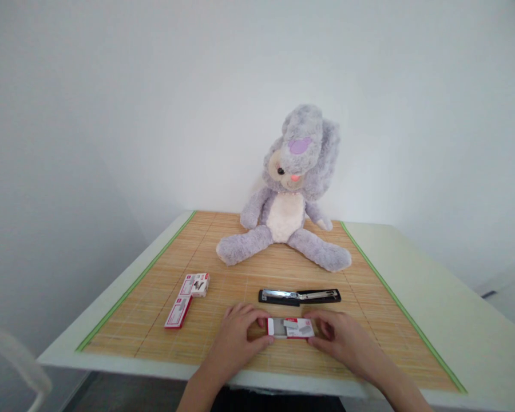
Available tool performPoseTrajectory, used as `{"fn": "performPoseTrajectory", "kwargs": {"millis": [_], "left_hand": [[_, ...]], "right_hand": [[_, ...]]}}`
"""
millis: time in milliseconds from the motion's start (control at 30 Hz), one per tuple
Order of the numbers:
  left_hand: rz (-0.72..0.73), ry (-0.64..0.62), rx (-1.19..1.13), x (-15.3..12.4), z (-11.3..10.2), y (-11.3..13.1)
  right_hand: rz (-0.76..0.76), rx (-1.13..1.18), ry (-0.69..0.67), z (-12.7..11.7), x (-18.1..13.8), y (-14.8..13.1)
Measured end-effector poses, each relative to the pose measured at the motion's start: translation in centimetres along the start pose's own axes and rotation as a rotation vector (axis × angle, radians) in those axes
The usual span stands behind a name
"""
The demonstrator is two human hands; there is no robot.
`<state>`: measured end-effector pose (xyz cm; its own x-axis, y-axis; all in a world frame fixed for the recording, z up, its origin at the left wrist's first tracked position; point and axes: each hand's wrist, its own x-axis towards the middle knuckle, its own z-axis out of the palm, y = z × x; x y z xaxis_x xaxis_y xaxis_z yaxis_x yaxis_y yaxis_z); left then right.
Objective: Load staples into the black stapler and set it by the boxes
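Both my hands hold a small red-and-white staple box (pixel 290 328) just above the bamboo mat (pixel 257 269), near the table's front edge. My left hand (pixel 236 337) pinches the box's left end with curled fingers. My right hand (pixel 341 339) grips its right end the same way. A black stapler (pixel 299 296), folded out flat, lies on the mat just beyond the box. Two more staple boxes (pixel 195 284) (pixel 178 312) lie to the left of my hands.
A grey plush rabbit (pixel 289 200) sits at the back of the mat against the white wall. The pale table (pixel 433 297) extends past the mat's green border on the right. A white curved object (pixel 17 360) shows at the lower left.
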<state>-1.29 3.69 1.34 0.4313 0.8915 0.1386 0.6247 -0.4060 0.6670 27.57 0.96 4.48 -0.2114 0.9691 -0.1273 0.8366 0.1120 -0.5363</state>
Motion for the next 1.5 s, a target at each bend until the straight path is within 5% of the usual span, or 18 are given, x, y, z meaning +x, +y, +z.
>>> {"fn": "performPoseTrajectory", "kwargs": {"millis": [700, 867, 1000, 1267, 1500], "left_hand": [[0.029, 0.000, -0.075, 0.5, 1.3, 1.0], [-0.095, 0.206, -0.235, 0.6, 1.3, 0.2], [-0.108, 0.394, -0.078, 1.5, 1.6, -0.9], [-0.091, 0.251, 0.130, 3.5, 1.8, -1.6], [-0.023, 0.192, 0.072, 2.7, 1.4, -1.6]], "right_hand": [[-0.056, 0.028, -0.001, 1.7, 0.6, -1.9], [-0.036, 0.071, 0.061, 1.9, 1.1, -3.5], [-0.108, 0.108, 0.078, 2.4, 1.7, -5.1], [-0.178, 0.116, 0.067, 2.8, 2.6, -5.5], [-0.216, 0.107, 0.241, 1.3, 3.9, -4.3]]}}
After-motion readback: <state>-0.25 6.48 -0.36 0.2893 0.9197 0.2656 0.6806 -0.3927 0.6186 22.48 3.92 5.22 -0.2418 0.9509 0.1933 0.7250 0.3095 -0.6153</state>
